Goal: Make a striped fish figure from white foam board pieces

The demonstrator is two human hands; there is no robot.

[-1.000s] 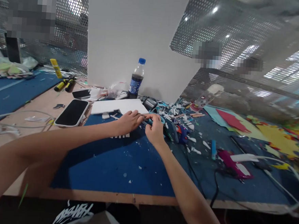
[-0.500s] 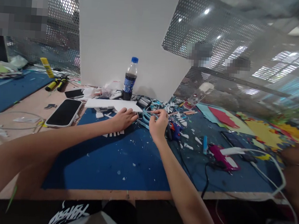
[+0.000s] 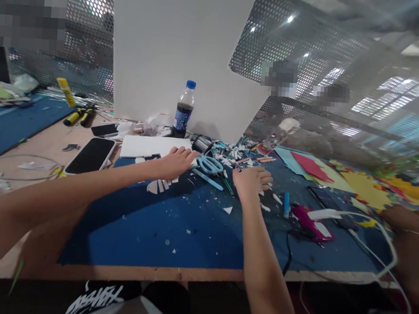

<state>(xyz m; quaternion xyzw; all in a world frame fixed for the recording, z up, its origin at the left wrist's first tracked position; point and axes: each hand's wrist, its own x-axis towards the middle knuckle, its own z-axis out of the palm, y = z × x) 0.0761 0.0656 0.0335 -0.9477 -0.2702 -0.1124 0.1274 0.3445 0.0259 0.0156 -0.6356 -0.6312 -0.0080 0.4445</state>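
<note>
My left hand (image 3: 180, 162) is palm down at the right end of a white foam board (image 3: 149, 147), fingers bent over it; a bit of white shows by the fingertips. Light-blue-handled scissors (image 3: 209, 163) lie just right of that hand, beside a flat light-blue strip (image 3: 208, 179) and a thin green stick (image 3: 227, 182). My right hand (image 3: 254, 180) is open and palm down, fingers spread to the right above scattered white scraps. It largely covers a blue-and-red corded tool. Cut white pieces (image 3: 159, 186) lie below my left wrist.
A cola bottle (image 3: 183, 111) stands before an upright white panel (image 3: 181, 45). A phone (image 3: 92, 156) lies left. Scraps (image 3: 234, 151) pile behind the scissors. To the right are a blue stick (image 3: 286, 204), a magenta case (image 3: 310, 222) with a white cable, coloured paper (image 3: 311, 165) and another person's arm (image 3: 411, 247).
My right hand has left the scissors, moved right and spread its fingers. The scissors now show fully. The white board lies flatter, with my left hand still on its right end.
</note>
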